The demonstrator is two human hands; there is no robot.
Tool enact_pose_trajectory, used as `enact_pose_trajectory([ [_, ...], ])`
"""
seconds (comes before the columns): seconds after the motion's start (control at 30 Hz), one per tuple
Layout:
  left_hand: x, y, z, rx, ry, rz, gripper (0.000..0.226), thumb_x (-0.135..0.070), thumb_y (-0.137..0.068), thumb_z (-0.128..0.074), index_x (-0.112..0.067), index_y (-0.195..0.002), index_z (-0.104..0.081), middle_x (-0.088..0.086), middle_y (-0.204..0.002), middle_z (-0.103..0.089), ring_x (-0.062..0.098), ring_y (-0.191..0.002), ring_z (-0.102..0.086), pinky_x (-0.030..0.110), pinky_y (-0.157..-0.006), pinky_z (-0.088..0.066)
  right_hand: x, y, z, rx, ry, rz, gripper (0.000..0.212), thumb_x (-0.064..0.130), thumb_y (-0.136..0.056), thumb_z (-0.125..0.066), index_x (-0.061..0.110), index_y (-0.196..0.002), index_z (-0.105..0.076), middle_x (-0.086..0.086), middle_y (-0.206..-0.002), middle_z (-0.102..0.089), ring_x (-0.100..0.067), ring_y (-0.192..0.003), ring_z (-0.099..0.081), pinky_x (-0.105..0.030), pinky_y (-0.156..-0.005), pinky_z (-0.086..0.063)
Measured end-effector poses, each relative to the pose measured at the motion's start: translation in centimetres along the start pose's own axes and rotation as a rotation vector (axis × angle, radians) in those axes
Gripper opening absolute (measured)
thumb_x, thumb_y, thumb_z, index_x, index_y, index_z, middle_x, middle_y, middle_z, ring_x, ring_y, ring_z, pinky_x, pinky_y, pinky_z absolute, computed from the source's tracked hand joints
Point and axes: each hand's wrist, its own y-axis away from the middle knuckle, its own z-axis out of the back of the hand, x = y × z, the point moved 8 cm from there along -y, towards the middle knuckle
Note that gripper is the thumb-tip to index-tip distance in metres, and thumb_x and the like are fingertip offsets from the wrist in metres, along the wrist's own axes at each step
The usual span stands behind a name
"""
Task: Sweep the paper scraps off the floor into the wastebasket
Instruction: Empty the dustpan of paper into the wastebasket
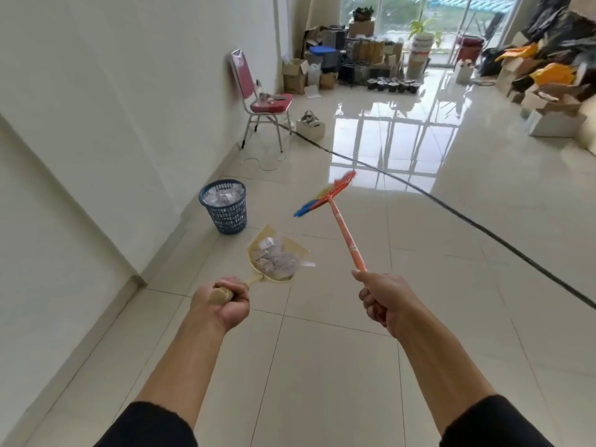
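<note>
My left hand (222, 301) grips the handle of a beige dustpan (295, 245), held above the floor and loaded with white paper scraps (275, 259). One scrap sticks out over the pan's right edge. My right hand (385, 300) grips the orange handle of a broom (346, 235), whose multicoloured bristle head is lifted off the floor, to the right of the pan. A blue mesh wastebasket (225, 209) stands by the left wall, just beyond the dustpan, with paper scraps inside.
A black cable (451, 209) runs diagonally across the glossy tiles. A red chair (263, 101) stands by the wall beyond the basket, with a small white box (311, 125) beside it. Cardboard boxes and clutter fill the far end and right side.
</note>
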Motion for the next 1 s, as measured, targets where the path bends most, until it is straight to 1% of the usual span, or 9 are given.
enact_pose_trajectory([
  [0.17, -7.6, -7.1, -8.9, 0.025, -0.049, -0.110, 0.038, -0.001, -0.102, -0.025, -0.012, -0.069, -0.041, -0.003, -0.046, -0.036, 0.002, -0.028, -0.035, 0.011, -0.030, -0.033, 8.8, -8.9, -6.6, 0.089, 0.042, 0.020, 0.022, 0.022, -0.095, -0.069, 0.001, -0.102, -0.064, -0.001, -0.060, -0.045, -0.006, -0.040, -0.033, -0.016, -0.032, -0.030],
  [0.3, -15.9, -14.5, -16.6, 0.030, -0.096, -0.199, 0.031, -0.003, -0.103, -0.027, -0.011, -0.079, -0.044, -0.003, -0.044, -0.037, 0.002, -0.029, -0.035, 0.012, -0.031, -0.033, 15.3, -17.1, -13.7, 0.142, 0.112, 0.029, 0.023, 0.024, -0.096, -0.068, 0.003, -0.104, -0.064, 0.000, -0.060, -0.045, -0.005, -0.041, -0.033, -0.015, -0.033, -0.030],
  [0.4, -21.3, -19.8, -21.6, 0.024, -0.220, -0.210, 0.018, -0.005, -0.105, -0.032, -0.010, -0.093, -0.044, -0.005, -0.043, -0.036, 0.002, -0.028, -0.034, 0.011, -0.030, -0.031, 19.3, -22.6, -18.8, 0.151, 0.120, 0.024, 0.024, 0.025, -0.095, -0.068, 0.004, -0.107, -0.063, 0.000, -0.060, -0.045, -0.005, -0.040, -0.033, -0.015, -0.034, -0.031],
  [0.43, -23.1, -21.8, -23.3, 0.019, -0.265, -0.213, 0.017, -0.006, -0.105, -0.034, -0.010, -0.092, -0.044, -0.006, -0.044, -0.036, 0.001, -0.028, -0.035, 0.010, -0.030, -0.031, 20.9, -24.7, -20.9, 0.161, 0.130, 0.022, 0.025, 0.025, -0.095, -0.068, 0.004, -0.107, -0.063, 0.000, -0.062, -0.046, -0.005, -0.041, -0.034, -0.016, -0.034, -0.032],
  [0.53, -27.7, -27.1, -27.0, -0.048, -0.424, -0.228, 0.026, -0.008, -0.105, -0.037, -0.014, -0.080, -0.040, -0.007, -0.044, -0.037, 0.001, -0.028, -0.037, 0.010, -0.030, -0.031, 24.6, -29.5, -25.4, 0.157, 0.167, 0.004, 0.025, 0.026, -0.095, -0.069, 0.005, -0.106, -0.063, -0.001, -0.064, -0.047, -0.005, -0.042, -0.035, -0.016, -0.036, -0.035],
  [0.7, -33.9, -36.1, -29.3, -0.257, -0.741, -0.254, 0.027, -0.009, -0.103, -0.041, -0.015, -0.076, -0.041, -0.007, -0.044, -0.041, 0.001, -0.028, -0.038, 0.013, -0.027, -0.032, 29.1, -36.0, -31.7, 0.160, 0.236, -0.012, 0.026, 0.028, -0.095, -0.069, 0.005, -0.106, -0.063, -0.001, -0.063, -0.048, -0.006, -0.040, -0.036, -0.016, -0.035, -0.035],
  [0.83, -35.9, -41.5, -29.0, -0.468, -1.013, -0.358, 0.024, -0.003, -0.098, -0.044, -0.012, -0.077, -0.051, -0.003, -0.052, -0.045, 0.002, -0.030, -0.039, 0.015, -0.029, -0.034, 30.3, -39.6, -34.5, 0.157, 0.337, -0.011, 0.023, 0.029, -0.097, -0.066, 0.006, -0.102, -0.064, -0.003, -0.066, -0.049, -0.007, -0.040, -0.038, -0.017, -0.033, -0.032],
  [0.93, -35.9, -44.6, -28.3, -0.551, -1.170, -0.417, 0.018, -0.001, -0.097, -0.043, -0.009, -0.099, -0.059, 0.003, -0.063, -0.049, 0.010, -0.043, -0.043, 0.019, -0.039, -0.038, 30.7, -42.3, -35.2, 0.168, 0.421, 0.014, 0.020, 0.025, -0.098, -0.062, 0.006, -0.101, -0.064, -0.005, -0.070, -0.050, -0.012, -0.046, -0.041, -0.020, -0.038, -0.036],
  [1.0, -35.5, -45.9, -27.5, -0.593, -1.253, -0.443, 0.024, -0.002, -0.097, -0.044, -0.005, -0.115, -0.058, 0.008, -0.069, -0.051, 0.015, -0.051, -0.044, 0.024, -0.045, -0.040, 30.8, -43.9, -35.0, 0.164, 0.516, 0.036, 0.016, 0.021, -0.097, -0.056, 0.008, -0.100, -0.064, -0.007, -0.072, -0.052, -0.016, -0.052, -0.045, -0.025, -0.044, -0.038],
])
